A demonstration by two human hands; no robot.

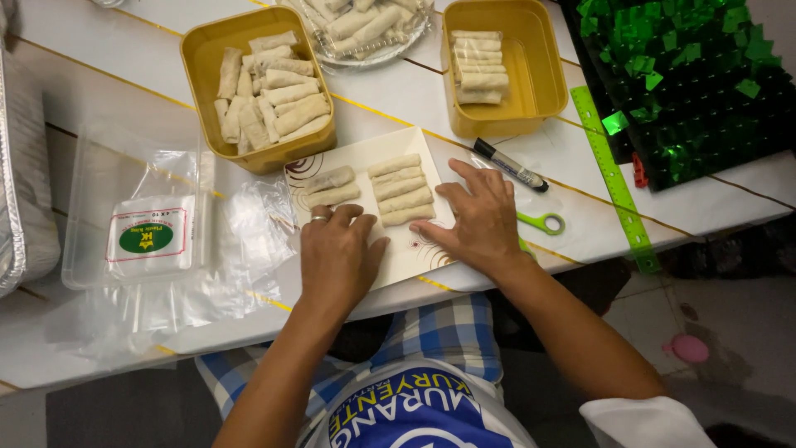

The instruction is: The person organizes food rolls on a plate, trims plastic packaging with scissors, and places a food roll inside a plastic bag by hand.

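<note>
Resting flat on the white plate (431,253), the left hand (336,253) and the right hand (481,220) lay open with fingers spread, pinching nothing. Between their fingertips sat six uncooked spring rolls (402,189): four in a neat column, two just beside them. Judging by that, arranging was partly done, with bare plate remaining. Beyond, one yellow tub (261,83) was heaped with rolls, while another yellow tub (497,66) held only a few.
</note>
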